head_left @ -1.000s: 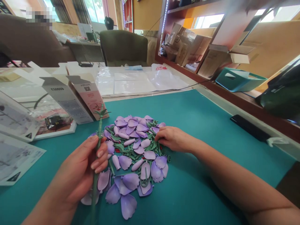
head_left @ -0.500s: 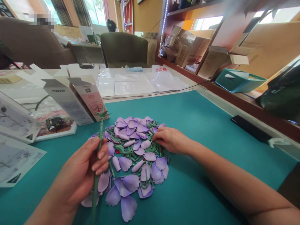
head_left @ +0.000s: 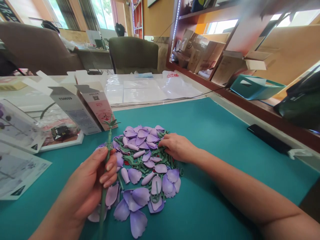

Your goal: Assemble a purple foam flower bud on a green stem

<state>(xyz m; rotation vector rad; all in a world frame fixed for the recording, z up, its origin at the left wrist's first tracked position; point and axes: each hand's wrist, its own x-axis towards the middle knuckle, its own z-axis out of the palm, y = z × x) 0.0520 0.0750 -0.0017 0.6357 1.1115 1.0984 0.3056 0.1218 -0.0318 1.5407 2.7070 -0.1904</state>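
In the head view my left hand [head_left: 97,180] is closed round a green plastic flower stem [head_left: 110,136], held upright with small leaf-like points near its top. My right hand [head_left: 178,146] reaches into the right side of a pile of parts, fingers curled and pressed together. Its fingertips sit among small green plastic pieces [head_left: 160,153], and what they pinch, if anything, is hidden. Purple plastic petals [head_left: 138,198] lie in front and at the back of the pile. A pale petal [head_left: 156,185] with a green round-ended piece on it lies near the front.
An open carton [head_left: 82,106] stands behind the pile to the left. Printed sheets [head_left: 22,170] and a white-edged tray [head_left: 62,143] lie at the left. A black elongated object [head_left: 268,138] rests on the green mat [head_left: 215,196] at the right. Plastic bags [head_left: 150,86] lie beyond the mat.
My right hand has shifted slightly left within the pile, and a pale petal near it has tipped. My left hand keeps hold of the stem. The whole view has shifted a little.
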